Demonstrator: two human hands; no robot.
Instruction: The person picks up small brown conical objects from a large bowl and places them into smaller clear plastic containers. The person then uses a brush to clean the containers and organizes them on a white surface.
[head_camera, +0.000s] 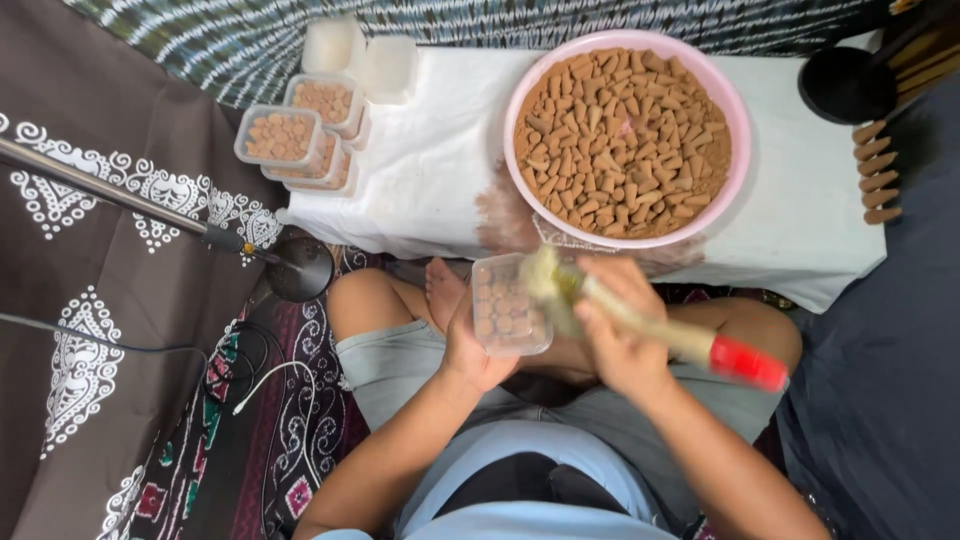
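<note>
My left hand (468, 345) holds a small clear plastic box (508, 305) packed with brown cones, tilted up over my lap. My right hand (622, 335) grips a brush (640, 325) with a pale handle and a red end. Its bristles rest at the upper right corner of the box. Just beyond both hands, a large pink bowl (735, 110) heaped with brown incense cones sits on a low table covered in white cloth (440, 150).
Stacked clear boxes of cones (295, 135) and empty white boxes (360, 55) stand at the table's left end. A row of cones (878, 170) lies at the right edge near a black round object (845, 85). A stand with black base (300, 268) and cables lie left.
</note>
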